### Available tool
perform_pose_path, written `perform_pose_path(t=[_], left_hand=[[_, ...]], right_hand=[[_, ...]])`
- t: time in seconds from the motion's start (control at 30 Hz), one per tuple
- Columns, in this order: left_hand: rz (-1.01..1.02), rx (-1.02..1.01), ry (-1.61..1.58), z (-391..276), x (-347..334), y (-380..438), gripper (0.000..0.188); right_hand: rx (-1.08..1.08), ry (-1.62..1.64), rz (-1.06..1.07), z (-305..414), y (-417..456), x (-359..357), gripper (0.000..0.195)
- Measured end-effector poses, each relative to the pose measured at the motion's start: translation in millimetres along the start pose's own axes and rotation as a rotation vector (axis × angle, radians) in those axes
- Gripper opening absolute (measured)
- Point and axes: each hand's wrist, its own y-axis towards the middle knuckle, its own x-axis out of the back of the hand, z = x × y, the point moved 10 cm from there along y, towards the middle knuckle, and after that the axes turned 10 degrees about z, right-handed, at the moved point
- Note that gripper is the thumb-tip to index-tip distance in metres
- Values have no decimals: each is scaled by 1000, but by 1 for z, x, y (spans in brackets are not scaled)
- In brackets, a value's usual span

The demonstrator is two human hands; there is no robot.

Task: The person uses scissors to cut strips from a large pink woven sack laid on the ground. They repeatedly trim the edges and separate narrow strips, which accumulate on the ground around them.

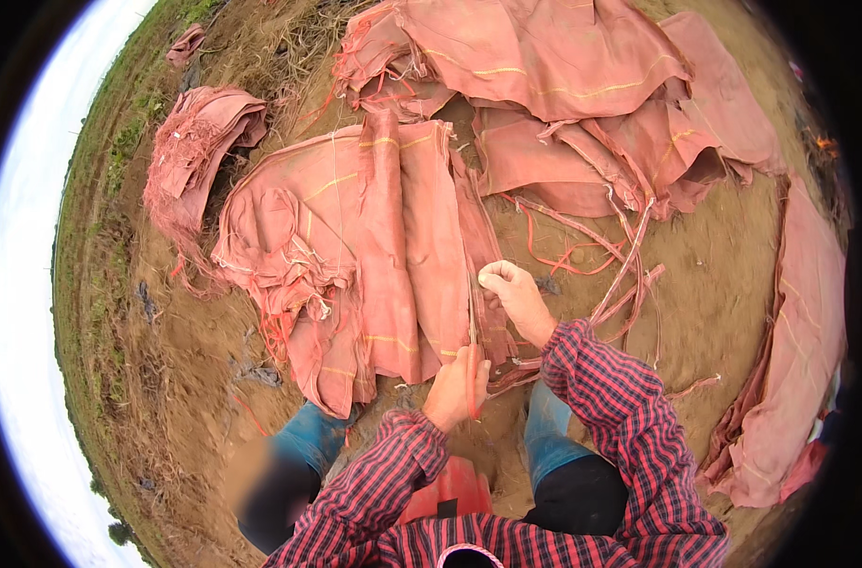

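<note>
Spread flat before me on the ground lies a reddish woven sack (434,284) with yellow stitched lines. My left hand (456,387) is closed on a red strip (472,383) at the sack's near right edge; a thin strand runs up from it along that edge. Just up and right of it, my right hand (510,295) has thumb and forefinger pinched together beside the same edge; whether a thread is between them is too small to tell. Crumpled folds with frayed red ties (289,284) lie at the sack's left.
A larger heap of red sacks (544,57) lies at the top. Rolled strips and cords (626,263) lie to the right. A frayed bundle (204,142) is at upper left, and a long sack (793,319) at far right. Small flames (826,145) show near the right rim.
</note>
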Motion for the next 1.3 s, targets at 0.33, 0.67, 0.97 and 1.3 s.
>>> perform_pose_path(t=[0.33,0.67,0.97,1.3], left_hand=[[59,29,-75,7,9,-2,24],[116,-27,-32,5,5,1,28],[128,-94,66,-11,-3,1,31],[285,19,-57,-4,-17,2,30]], right_hand=[[86,-19,-83,19,35,-3,9],[-71,3,21,12,48,-7,14],[170,-320,-227,24,40,29,7],[87,-44,-96,20,24,23,11]])
